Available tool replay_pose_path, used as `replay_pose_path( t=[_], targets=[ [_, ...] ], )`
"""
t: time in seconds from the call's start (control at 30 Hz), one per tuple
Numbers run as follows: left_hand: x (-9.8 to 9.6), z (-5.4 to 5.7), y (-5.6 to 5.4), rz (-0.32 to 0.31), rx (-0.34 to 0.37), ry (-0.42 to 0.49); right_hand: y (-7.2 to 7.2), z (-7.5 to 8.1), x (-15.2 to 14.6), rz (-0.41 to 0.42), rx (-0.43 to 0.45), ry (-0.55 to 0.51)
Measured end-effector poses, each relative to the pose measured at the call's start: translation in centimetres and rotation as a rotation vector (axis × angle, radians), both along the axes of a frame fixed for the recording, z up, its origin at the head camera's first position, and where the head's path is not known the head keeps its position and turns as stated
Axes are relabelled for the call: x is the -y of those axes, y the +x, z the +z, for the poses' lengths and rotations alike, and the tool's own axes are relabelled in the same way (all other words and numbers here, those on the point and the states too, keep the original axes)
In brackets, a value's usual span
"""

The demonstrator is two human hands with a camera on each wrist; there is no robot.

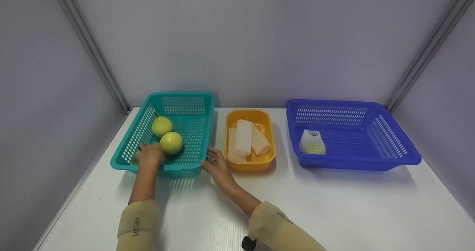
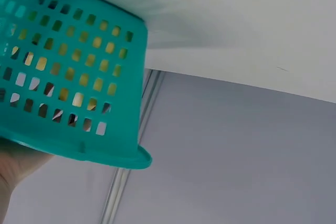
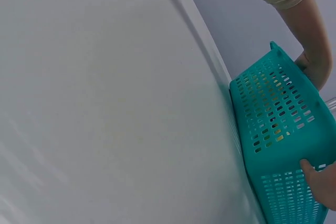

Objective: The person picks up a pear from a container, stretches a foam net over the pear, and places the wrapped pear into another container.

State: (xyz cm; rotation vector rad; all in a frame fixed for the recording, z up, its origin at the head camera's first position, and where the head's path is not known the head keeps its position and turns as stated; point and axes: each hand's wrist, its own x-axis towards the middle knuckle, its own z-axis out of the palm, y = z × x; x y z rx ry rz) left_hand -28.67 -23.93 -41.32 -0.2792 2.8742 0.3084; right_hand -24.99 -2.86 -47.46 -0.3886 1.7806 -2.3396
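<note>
In the head view, my left hand [image 1: 149, 154] reaches into the near left corner of a teal basket [image 1: 193, 167]. Its fingers curl down over a yellow fruit mostly hidden beneath them. Two round yellow fruits, one at the back [image 1: 162, 126] with a thin dark stem and one nearer [image 1: 171, 143], lie beside it. My right hand [image 1: 220, 171] holds the basket's near right corner, thumb and fingers around the edge. Through the wall holes of the basket [image 2: 79, 145] in the left wrist view, yellow shows. The right wrist view catches the right hand's [image 3: 323, 184] fingertips against the basket wall.
An orange tray [image 1: 250, 166] with several white foam net sleeves [image 1: 243, 138] stands right of the teal basket. Farther right is a blue basket [image 1: 356, 162] holding one yellow fruit in a foam net sleeve [image 1: 312, 143]. Grey panels wall the white table [image 1: 334, 206].
</note>
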Motion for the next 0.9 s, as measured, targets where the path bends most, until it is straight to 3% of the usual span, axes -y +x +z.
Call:
replay_pose_path(
  t=[0.23,0.5,0.63,0.77,0.83,0.9],
  targets=[
    [0.7,-1.3,-0.8,-0.015,0.048,-0.049,0.0,-0.1,-0.2,0.005,0.005,0.004],
    [0.8,-1.6,-0.9,-0.022,0.043,-0.092,0.0,-0.2,0.0,-0.008,-0.004,0.001],
    [0.8,-1.4,-0.7,-0.052,-0.049,-0.106,-0.1,-0.3,0.1,-0.014,-0.021,0.0],
    [0.9,-1.4,-0.7,-0.056,-0.198,-0.123,-0.1,-0.2,0.2,-0.025,-0.015,0.012],
    [1.1,-1.5,-0.8,-0.006,-0.272,-0.113,-0.1,-0.3,0.2,-0.026,-0.01,0.012],
    [1.3,-1.5,-0.9,0.084,-0.324,-0.076,0.0,-0.3,0.2,-0.018,-0.009,0.006]
  ],
)
